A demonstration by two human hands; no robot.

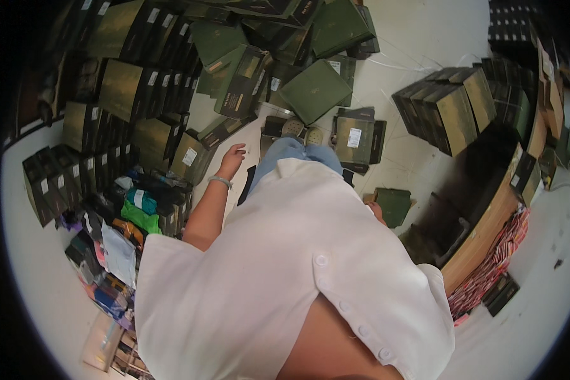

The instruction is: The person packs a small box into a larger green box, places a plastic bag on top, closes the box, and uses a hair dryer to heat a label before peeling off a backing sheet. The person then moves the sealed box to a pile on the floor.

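Note:
My left hand (232,161) hangs in the air beside my thigh, fingers loosely spread with nothing in them; a bracelet circles the wrist. Closest to it are a dark green box (192,155) with a white label and flat boxes on the floor. Only a sliver of my right hand (376,211) shows past the white shirt, right next to a small green box (392,207). Its fingers are mostly hidden, so I cannot tell whether it touches that box. In front of my clogs (313,135) lies a green box lid (316,92), tilted over other boxes.
Tall stacks of dark boxes (125,90) line the left side, with bagged packages (117,247) below them. Another box stack (446,107) stands at the right, near a wooden-edged table (487,221). Labelled boxes (354,138) lie by my feet. Loose white strapping (399,65) trails on the tiles.

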